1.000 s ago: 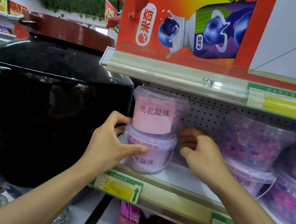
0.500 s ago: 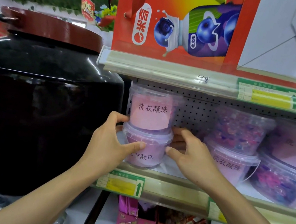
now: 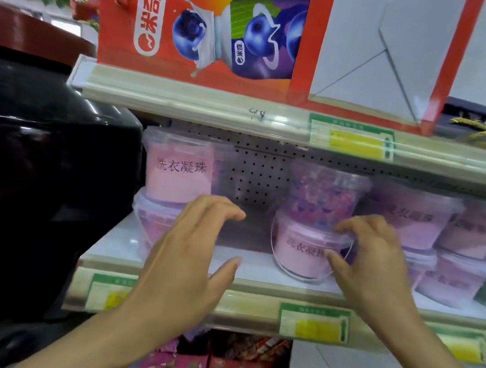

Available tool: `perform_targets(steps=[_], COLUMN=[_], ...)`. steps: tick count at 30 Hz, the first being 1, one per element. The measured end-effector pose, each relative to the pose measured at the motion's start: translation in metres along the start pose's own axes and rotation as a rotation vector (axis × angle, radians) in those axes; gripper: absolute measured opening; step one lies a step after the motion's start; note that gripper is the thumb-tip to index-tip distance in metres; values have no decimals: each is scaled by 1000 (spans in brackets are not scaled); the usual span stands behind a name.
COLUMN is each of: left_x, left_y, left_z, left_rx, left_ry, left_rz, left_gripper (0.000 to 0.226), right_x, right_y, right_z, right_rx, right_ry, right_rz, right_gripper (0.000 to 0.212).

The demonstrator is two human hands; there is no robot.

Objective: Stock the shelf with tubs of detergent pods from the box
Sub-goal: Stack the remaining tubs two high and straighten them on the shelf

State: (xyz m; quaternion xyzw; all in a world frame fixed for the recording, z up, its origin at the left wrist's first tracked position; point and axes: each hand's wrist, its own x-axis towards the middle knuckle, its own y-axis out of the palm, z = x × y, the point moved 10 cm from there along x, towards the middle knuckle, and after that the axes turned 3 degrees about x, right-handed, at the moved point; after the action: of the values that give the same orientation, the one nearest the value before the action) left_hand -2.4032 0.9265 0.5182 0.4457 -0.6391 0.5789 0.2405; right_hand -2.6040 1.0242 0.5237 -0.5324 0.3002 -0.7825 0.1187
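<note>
Clear tubs of pink and purple detergent pods stand two high along the shelf. The left stack has an upper tub and a lower tub. My left hand hovers just in front of and to the right of this stack, fingers spread and curved, holding nothing. To the right of a gap stands a second stack: an upper tub on a lower tub. My right hand grips that lower tub, fingers on its lid rim and thumb on its label. The box is out of view.
More stacked tubs fill the shelf to the right. A large black jar with a red lid stands close on the left. A red gift box sits on the shelf above. Snack packets lie below.
Both hands have left the left stack. My left hand has drawn back and opened; my right hand has moved right and taken the second stack's lower tub. The view has shifted right.
</note>
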Motion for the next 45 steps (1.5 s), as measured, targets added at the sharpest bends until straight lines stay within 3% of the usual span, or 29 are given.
perform_targets(steps=[5,12,16,21,26,32,38,45], left_x=[15,38,54,54,40,28,32,31], left_y=[47,73,84,100,112,124,124,96], left_z=[-1,16,28,19,16,9,8,-1], left_rx=[-62,-31,12,-126,-275,-390,-380,-297], left_ry=[-113,-262,-314,-300,-413,-458,-553,-627], left_rz=[106,119,178,271,342,318,165,-61], left_gripper=[49,47,47,46,65,84,105,96], right_x=[3,3,3,2,-3,-5,-3,9], right_y=[4,-7,-9,-8,-5,-5,-4,-22], right_z=[8,-3,-5,-7,-3,1,4,0], right_rx=[15,24,52,113,165,264,294,520], right_ry=[-253,-401,-434,-417,-399,-376,-406,-427], right_rz=[-14,-5,16,0,-9,-35,-36,-72], right_gripper=[39,43,41,39,34,29,23,27])
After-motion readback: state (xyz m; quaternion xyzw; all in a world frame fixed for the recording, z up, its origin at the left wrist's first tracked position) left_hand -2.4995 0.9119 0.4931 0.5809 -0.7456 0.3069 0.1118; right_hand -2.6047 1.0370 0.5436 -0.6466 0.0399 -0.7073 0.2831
